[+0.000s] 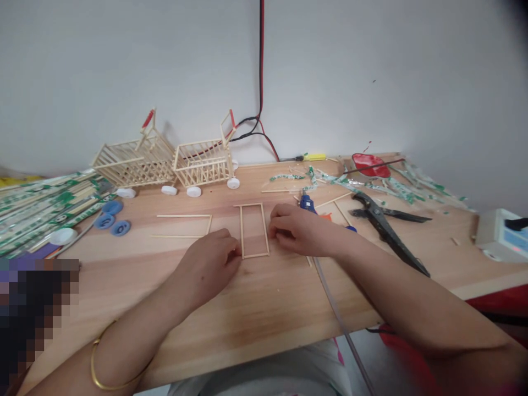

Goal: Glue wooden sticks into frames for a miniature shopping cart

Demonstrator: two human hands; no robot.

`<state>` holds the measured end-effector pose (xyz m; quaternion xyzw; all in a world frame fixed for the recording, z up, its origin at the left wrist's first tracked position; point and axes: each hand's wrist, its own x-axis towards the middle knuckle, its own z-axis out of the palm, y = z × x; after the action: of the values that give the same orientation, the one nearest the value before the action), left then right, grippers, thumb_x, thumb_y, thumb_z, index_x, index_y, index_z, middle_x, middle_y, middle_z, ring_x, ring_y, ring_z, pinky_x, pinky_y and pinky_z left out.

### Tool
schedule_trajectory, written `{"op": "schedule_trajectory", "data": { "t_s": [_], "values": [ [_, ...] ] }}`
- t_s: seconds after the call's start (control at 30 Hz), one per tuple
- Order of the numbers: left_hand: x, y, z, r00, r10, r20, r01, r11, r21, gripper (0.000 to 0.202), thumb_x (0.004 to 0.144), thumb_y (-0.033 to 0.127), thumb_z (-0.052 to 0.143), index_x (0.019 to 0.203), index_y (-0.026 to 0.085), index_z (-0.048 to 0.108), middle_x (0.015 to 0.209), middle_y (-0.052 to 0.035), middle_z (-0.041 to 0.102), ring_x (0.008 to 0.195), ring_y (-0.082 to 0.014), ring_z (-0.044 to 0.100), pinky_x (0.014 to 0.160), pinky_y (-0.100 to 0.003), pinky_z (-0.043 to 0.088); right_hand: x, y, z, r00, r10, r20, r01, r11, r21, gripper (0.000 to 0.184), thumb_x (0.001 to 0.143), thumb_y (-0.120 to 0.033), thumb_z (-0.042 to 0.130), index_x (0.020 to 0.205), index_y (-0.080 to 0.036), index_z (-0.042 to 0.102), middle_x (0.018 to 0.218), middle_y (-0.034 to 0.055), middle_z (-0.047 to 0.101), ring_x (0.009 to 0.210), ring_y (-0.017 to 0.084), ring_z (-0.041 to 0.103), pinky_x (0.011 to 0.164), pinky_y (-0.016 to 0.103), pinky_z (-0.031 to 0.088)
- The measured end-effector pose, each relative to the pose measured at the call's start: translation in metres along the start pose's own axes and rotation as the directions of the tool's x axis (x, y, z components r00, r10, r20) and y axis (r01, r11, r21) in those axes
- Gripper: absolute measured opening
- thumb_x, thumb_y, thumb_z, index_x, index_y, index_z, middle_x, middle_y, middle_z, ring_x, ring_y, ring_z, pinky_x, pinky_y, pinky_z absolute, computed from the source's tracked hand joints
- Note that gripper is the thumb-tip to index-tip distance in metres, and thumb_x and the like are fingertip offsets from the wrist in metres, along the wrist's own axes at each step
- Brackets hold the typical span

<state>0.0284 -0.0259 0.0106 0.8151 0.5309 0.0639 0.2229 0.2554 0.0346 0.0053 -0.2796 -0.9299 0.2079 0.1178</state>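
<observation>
A small rectangular frame of thin wooden sticks [242, 234] lies flat on the table between my hands. My left hand [212, 261] has its fingers curled against the frame's lower left side. On the opposite side, my right hand [292, 228] is closed with its fingertips at the right-hand stick. Its palm and some of the fingers are hidden. Left of the frame lies a three-sided stick piece [183, 216], partly behind my left hand. A blue glue gun [306, 201] rests just beyond my right hand, mostly covered by it.
Two stick-built carts [206, 159] with white wheels stand at the back. Wrapped stick bundles [49, 209] and blue discs [112, 207] lie left. Black cutters [381, 220], a yellow-handled screwdriver [314, 157], torn wrappers [396, 190] and a white box [501, 234] are right. A grey cord [336, 313] crosses the front edge.
</observation>
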Motion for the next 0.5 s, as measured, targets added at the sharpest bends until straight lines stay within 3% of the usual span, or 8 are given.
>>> {"op": "schedule_trajectory", "data": {
  "t_s": [0.3, 0.5],
  "values": [
    [0.0004, 0.0006, -0.0026, 1.000, 0.001, -0.013, -0.002, 0.999, -0.039, 0.020, 0.079, 0.014, 0.044, 0.070, 0.018, 0.062, 0.076, -0.0028, 0.057, 0.075, -0.0151, 0.054, 0.067, -0.026, 0.040, 0.0012, 0.0005, 0.0020, 1.000, 0.010, -0.019, -0.010, 1.000, -0.012, 0.019, 0.076, -0.006, 0.049, 0.081, -0.015, 0.064, 0.087, 0.0077, 0.057, 0.083, 0.017, 0.053, 0.074, 0.029, 0.044],
    [-0.0001, -0.0037, -0.0010, 0.994, -0.004, -0.109, -0.007, 0.995, -0.099, 0.019, 0.081, 0.015, 0.044, 0.075, 0.018, 0.063, 0.078, -0.0024, 0.058, 0.078, -0.0156, 0.054, 0.071, -0.028, 0.041, 0.0013, 0.0019, 0.0015, 0.998, 0.030, -0.060, -0.033, 0.998, -0.057, 0.019, 0.079, -0.008, 0.049, 0.085, -0.015, 0.065, 0.087, 0.0079, 0.058, 0.083, 0.017, 0.053, 0.075, 0.029, 0.043]
  ]
}}
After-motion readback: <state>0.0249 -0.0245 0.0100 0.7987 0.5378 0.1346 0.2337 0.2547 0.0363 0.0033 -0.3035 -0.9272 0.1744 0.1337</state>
